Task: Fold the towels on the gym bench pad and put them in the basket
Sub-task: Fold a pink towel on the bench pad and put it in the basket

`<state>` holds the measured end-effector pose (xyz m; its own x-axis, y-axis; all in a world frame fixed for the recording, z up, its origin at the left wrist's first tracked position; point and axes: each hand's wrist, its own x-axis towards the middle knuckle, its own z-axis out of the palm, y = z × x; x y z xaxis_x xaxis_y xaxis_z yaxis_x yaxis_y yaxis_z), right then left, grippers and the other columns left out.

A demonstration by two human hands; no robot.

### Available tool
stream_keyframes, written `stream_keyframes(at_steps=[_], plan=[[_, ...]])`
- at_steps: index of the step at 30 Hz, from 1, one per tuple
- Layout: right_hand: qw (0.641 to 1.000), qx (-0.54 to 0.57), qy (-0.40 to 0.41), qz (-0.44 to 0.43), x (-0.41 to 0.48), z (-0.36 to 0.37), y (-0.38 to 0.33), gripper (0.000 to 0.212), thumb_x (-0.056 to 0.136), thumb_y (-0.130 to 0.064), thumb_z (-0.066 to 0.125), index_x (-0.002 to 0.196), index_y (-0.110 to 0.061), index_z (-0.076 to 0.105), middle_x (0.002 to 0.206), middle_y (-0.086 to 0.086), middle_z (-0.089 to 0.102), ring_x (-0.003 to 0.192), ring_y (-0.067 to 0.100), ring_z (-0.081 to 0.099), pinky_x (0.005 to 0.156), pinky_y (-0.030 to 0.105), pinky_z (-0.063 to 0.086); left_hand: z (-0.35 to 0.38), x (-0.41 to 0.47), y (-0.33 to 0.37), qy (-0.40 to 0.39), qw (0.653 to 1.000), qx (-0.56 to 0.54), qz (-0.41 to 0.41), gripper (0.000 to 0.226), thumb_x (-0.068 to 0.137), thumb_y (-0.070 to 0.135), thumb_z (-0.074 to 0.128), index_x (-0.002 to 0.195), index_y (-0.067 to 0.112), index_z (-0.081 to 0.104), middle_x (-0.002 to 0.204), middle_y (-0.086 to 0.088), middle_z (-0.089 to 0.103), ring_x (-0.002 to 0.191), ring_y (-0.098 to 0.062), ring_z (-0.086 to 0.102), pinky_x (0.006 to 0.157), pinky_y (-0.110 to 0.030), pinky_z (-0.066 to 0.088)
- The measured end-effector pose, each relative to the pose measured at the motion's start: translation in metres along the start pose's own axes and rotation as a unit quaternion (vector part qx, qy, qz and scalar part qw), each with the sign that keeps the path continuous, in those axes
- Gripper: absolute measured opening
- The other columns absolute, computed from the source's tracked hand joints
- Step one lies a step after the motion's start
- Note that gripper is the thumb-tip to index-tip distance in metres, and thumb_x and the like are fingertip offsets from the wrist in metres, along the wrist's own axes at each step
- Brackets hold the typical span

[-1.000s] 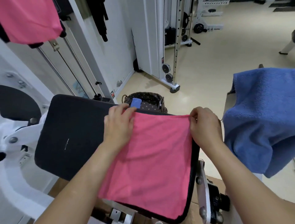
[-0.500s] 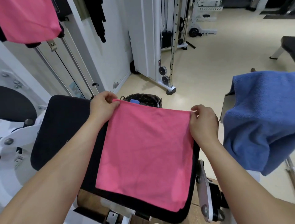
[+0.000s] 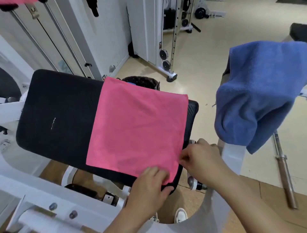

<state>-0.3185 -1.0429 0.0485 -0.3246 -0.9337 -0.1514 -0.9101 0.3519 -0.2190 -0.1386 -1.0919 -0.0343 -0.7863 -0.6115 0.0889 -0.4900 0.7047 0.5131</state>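
Note:
A pink towel (image 3: 137, 128) lies spread flat on the right half of the black bench pad (image 3: 56, 113). My left hand (image 3: 149, 183) grips the towel's near right corner, thumb along the pad's edge. My right hand (image 3: 201, 158) pinches the towel's right edge just beside that corner. Behind the pad, a dark patterned basket (image 3: 142, 80) stands on the floor, mostly hidden by the towel, with something blue (image 3: 132, 83) showing inside. A blue towel (image 3: 259, 93) hangs draped over a white frame at the right.
Another pink towel (image 3: 15, 1) hangs at the top left edge. White machine frames (image 3: 25, 196) surround the pad on the left and near side. A barbell (image 3: 283, 173) lies on the floor at the right. Cable machines (image 3: 166, 41) stand behind the basket.
Both hands let go of the towel's far corners and came back to its near right corner. The towel now lies flat and spread on the pad.

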Motion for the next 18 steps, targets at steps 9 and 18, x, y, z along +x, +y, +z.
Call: stream_keyframes(at_steps=[9,18], plan=[[0.994,-0.022,-0.100,-0.027,0.017,-0.005,0.000,0.022,0.084,-0.010,0.043,0.082,-0.016,0.064,0.082,-0.001,0.057,0.091,0.023,0.035,0.076,0.041,0.023,-0.006,-0.009,0.012,0.114,0.978,-0.156,-0.079,0.005,0.080,0.016,0.064,0.083,0.020,0.066,0.075,0.014,0.057,0.065,-0.008,0.055,0.056,-0.016,0.043],[0.996,0.061,-0.050,0.052,0.027,0.005,-0.003,0.041,0.083,-0.054,0.061,0.072,-0.016,0.067,0.069,-0.002,0.062,0.078,0.020,0.056,0.079,0.039,0.032,0.022,-0.006,0.006,0.074,0.997,0.035,0.015,0.013,0.082,0.032,0.058,0.088,0.021,0.063,0.082,0.010,0.055,0.076,-0.012,0.052,0.054,-0.030,0.049]])
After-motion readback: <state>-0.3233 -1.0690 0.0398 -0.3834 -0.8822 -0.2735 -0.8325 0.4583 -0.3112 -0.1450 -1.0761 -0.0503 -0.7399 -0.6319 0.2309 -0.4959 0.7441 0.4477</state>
